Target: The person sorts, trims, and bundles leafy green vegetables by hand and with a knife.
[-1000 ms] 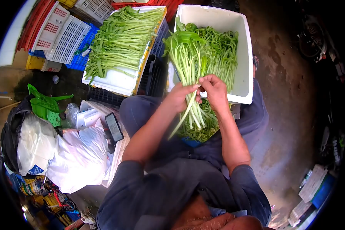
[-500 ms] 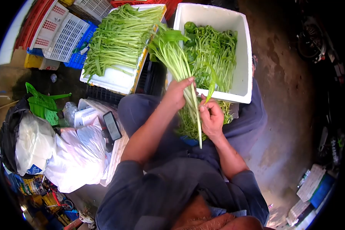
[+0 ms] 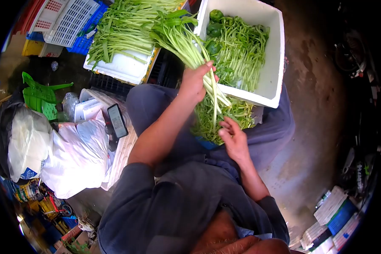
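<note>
My left hand [image 3: 194, 84] is wrapped round a bunch of long green stems [image 3: 185, 48], its leafy end pointing up and left and its cut ends down and right. Below those ends, my right hand [image 3: 234, 137] holds nothing, its fingers apart over a blue basin [image 3: 207, 144] full of loose greens [image 3: 241, 114]. A white foam box [image 3: 276, 63] beyond my hands holds more stems [image 3: 245, 55] and round green vegetables [image 3: 213, 30]. To its left, stems [image 3: 122, 31] lie spread on a white foam lid [image 3: 129, 70].
Stacked plastic crates [image 3: 65, 25] stand at the upper left. A green plastic stool [image 3: 40, 95], a white bag [image 3: 74, 156] and a phone [image 3: 117, 120] are at my left. Boxes [image 3: 336, 211] lie at the lower right.
A yellow-green leaf was pulled from the bunch by my right hand and is no longer in it; the hand has opened. My left hand has swung the bunch up and left.
</note>
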`<state>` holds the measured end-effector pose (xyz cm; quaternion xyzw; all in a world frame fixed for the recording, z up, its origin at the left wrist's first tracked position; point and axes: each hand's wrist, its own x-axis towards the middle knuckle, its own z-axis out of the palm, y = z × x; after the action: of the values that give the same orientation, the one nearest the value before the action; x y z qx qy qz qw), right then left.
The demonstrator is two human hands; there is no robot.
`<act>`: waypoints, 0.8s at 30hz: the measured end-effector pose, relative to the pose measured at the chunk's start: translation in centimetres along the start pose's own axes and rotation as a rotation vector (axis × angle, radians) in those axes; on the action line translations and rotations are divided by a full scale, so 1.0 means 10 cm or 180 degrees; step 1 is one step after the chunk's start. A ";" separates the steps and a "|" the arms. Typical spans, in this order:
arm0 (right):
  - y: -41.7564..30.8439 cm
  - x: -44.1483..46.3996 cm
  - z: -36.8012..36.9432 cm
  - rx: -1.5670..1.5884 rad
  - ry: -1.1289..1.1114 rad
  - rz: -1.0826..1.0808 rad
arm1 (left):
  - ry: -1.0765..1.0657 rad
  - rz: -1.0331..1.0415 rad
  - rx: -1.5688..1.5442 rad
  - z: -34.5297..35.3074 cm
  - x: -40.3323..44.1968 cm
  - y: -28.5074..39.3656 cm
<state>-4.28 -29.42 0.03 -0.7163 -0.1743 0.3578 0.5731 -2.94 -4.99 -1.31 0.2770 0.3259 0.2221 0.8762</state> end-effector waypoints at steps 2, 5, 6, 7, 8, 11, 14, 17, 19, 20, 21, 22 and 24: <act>0.12 0.07 0.22 0.0899 -0.0221 0.0314 | -0.0023 0.0012 0.0094 0.02 -0.03 0.00; 0.11 0.15 0.19 0.1191 -0.0627 0.0627 | -0.0103 0.0072 0.0232 -0.06 -0.06 0.04; 0.03 0.14 0.15 0.1074 -0.0590 0.0577 | -0.0076 0.0101 0.0229 -0.08 -0.06 0.04; -0.06 0.15 0.12 0.0962 -0.0555 0.0518 | -0.0054 0.0136 0.0233 -0.08 -0.06 0.06; -0.17 0.17 0.06 0.0527 -0.0382 0.0313 | -0.0283 0.0127 0.0224 -0.09 -0.07 0.09; -0.42 0.36 -0.15 -0.1445 -0.0040 -0.1004 | -0.0480 -0.0140 0.0191 -0.05 -0.09 0.12; -0.59 0.48 -0.26 -0.1599 -0.0293 -0.0861 | -0.0523 -0.0559 0.0314 0.04 -0.19 0.20; -0.72 0.57 -0.29 -0.1749 -0.0572 -0.0881 | -0.0592 -0.0636 0.0306 0.05 -0.21 0.21; -0.78 0.63 -0.29 -0.1817 -0.0810 -0.0764 | -0.0697 -0.0674 0.0305 0.11 -0.26 0.30; -0.73 0.68 -0.30 -0.1875 -0.0917 -0.0755 | -0.0841 -0.0708 0.0336 0.07 -0.23 0.31; -0.74 0.74 -0.34 -0.1656 -0.1154 -0.0638 | -0.0771 -0.0594 0.0344 0.07 -0.22 0.33; -0.76 0.82 -0.41 -0.1431 -0.1383 -0.0523 | -0.0703 -0.0479 0.0357 0.08 -0.22 0.37; -0.73 1.05 -0.56 -0.0885 -0.1309 -0.0153 | -0.0468 -0.0233 0.0313 0.11 -0.20 0.44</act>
<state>8.05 -24.32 4.09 -0.6961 -0.3517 0.4549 0.4299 -4.47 -3.24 3.07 0.3232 0.2811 0.1527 0.8906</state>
